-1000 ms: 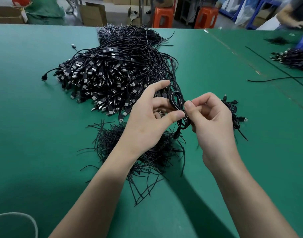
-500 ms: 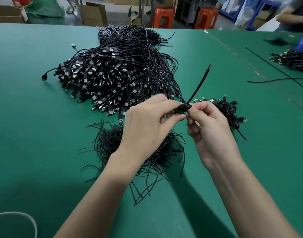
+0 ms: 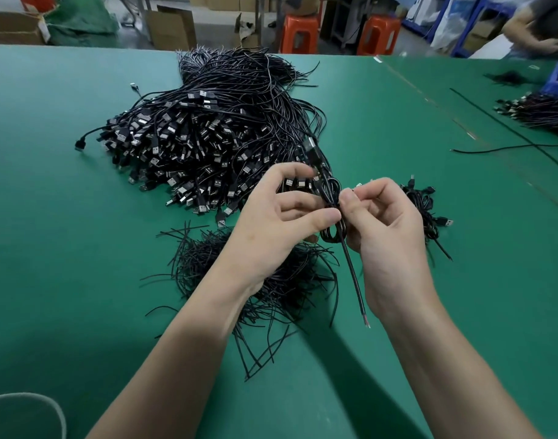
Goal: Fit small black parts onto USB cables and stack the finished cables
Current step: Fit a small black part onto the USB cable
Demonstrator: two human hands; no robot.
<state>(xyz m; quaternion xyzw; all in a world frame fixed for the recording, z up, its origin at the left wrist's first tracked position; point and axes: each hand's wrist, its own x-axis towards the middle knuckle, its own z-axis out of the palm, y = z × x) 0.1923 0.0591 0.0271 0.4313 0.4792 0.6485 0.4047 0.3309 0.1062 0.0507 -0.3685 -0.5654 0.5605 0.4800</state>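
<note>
One tangled heap of wiry black ties (image 3: pixel 208 267) lay nearest, at 7 o'clock on the matte green desk (image 3: pixel 65 248). Two hands, the left hand (image 3: pixel 280 223) and right hand (image 3: pixel 388 229), fingers curled narrow, pinched one glossy coiled cable (image 3: pixel 329 198) at centre. One small finished stack (image 3: pixel 426 210) sat at 3 o'clock, and one huge metal-plugged cable pile (image 3: pixel 208 137) at 11.

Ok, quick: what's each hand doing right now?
Left hand: closed, pinching the coiled cable.
Right hand: closed, pinching the same cable.
</note>
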